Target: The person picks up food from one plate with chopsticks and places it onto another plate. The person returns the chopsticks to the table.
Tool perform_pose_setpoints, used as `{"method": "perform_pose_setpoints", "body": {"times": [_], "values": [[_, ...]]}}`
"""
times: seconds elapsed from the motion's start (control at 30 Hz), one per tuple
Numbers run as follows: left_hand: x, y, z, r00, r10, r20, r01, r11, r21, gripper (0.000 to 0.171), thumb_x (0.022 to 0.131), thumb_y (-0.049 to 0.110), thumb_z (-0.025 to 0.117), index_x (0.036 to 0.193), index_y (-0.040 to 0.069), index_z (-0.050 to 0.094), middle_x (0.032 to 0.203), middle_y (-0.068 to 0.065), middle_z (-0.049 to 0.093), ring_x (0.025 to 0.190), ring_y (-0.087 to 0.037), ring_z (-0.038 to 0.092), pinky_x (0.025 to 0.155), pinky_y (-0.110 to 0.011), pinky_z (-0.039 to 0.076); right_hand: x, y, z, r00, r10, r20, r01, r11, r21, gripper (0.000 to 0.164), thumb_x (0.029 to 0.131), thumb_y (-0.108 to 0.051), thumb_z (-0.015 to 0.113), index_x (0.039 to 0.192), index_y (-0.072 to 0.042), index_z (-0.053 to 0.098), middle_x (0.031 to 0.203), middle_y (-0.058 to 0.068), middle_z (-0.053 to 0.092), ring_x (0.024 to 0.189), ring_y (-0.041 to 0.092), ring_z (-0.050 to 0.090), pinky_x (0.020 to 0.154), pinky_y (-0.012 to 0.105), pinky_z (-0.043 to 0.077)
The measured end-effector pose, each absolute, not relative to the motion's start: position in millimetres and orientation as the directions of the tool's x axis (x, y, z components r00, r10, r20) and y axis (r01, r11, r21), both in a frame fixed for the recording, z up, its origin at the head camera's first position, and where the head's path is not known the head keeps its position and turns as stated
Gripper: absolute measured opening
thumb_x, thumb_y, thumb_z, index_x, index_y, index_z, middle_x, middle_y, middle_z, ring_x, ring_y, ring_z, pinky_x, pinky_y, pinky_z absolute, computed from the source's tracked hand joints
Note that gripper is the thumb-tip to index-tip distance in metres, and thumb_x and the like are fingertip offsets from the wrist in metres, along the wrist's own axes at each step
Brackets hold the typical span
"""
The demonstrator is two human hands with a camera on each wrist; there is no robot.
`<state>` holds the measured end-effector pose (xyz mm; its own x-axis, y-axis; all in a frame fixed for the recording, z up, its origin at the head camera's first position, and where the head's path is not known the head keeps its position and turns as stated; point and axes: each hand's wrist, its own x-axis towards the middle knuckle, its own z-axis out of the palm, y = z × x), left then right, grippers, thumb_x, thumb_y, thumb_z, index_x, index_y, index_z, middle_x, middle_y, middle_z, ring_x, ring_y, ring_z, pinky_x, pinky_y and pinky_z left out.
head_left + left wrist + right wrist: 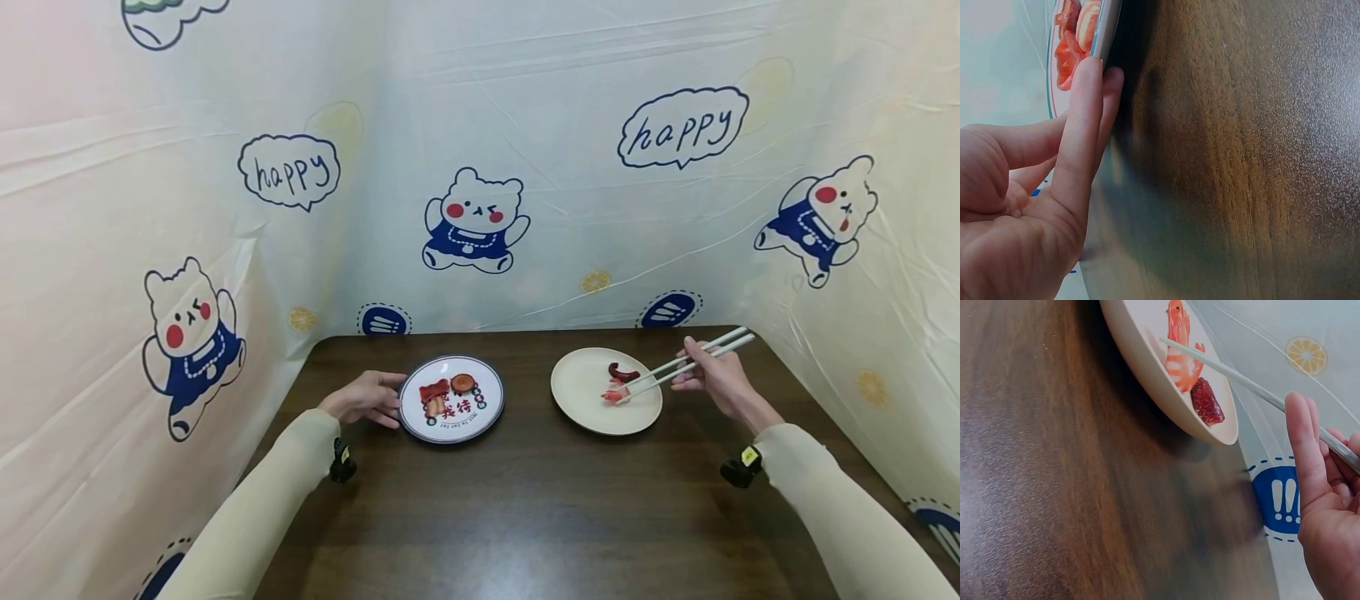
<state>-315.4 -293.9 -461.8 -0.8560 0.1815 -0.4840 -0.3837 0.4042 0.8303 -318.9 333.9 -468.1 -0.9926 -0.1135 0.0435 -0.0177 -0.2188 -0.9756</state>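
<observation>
My left hand holds the left rim of a white plate with a dark blue edge and printed characters; its fingertips reach the rim's underside in the left wrist view. On that plate lie a red wavy piece, a tan piece and a round brown piece. In my right hand is a pair of pale chopsticks, slanting down to the left over a cream plate. Their tips meet a red-and-white shrimp on that plate. Beside the shrimp is a dark red curved piece.
Both plates are near the far side of a dark brown wooden table. A pale printed curtain with cartoon bears rises behind the table and along both sides. A black wrist camera sits on the right wrist, another on the left.
</observation>
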Motion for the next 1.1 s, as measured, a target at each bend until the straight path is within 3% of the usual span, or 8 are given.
{"method": "perform_pose_setpoints", "body": {"times": [0.23, 0.47, 1.1], "values": [[-316, -296, -463, -0.850, 0.196, -0.489, -0.382, 0.409, 0.829, 0.070, 0.102, -0.003, 0.059, 0.165, 0.002, 0.028, 0.106, -0.023, 0.060, 0.081, -0.027, 0.072, 0.081, -0.041, 0.066, -326, 334, -466, -0.990, -0.141, 0.015, 0.020, -0.246, -0.969, 0.033, 0.111, -0.025, 0.054, 0.099, 0.003, 0.067, 0.082, 0.011, 0.072, 0.066, 0.020, 0.074, 0.066, 0.037, 0.067], [-325, -300, -472, -0.852, 0.170, -0.495, -0.405, 0.385, 0.829, 0.070, 0.100, -0.004, 0.061, 0.164, 0.004, 0.034, 0.106, -0.024, 0.062, 0.080, -0.029, 0.074, 0.083, -0.045, 0.065, -334, 332, -464, -0.986, -0.165, -0.006, 0.053, -0.287, -0.956, 0.033, 0.112, -0.025, 0.052, 0.097, -0.001, 0.068, 0.082, 0.010, 0.072, 0.067, 0.020, 0.075, 0.067, 0.034, 0.067], [-317, -296, -465, -0.857, 0.176, -0.485, -0.382, 0.415, 0.826, 0.069, 0.103, -0.004, 0.059, 0.165, 0.001, 0.029, 0.108, -0.023, 0.060, 0.080, -0.027, 0.072, 0.079, -0.041, 0.066, -363, 318, -449, -0.945, -0.326, 0.008, 0.122, -0.376, -0.919, 0.045, 0.116, -0.020, 0.039, 0.093, 0.001, 0.072, 0.081, 0.012, 0.073, 0.063, 0.020, 0.074, 0.063, 0.031, 0.066]]}}
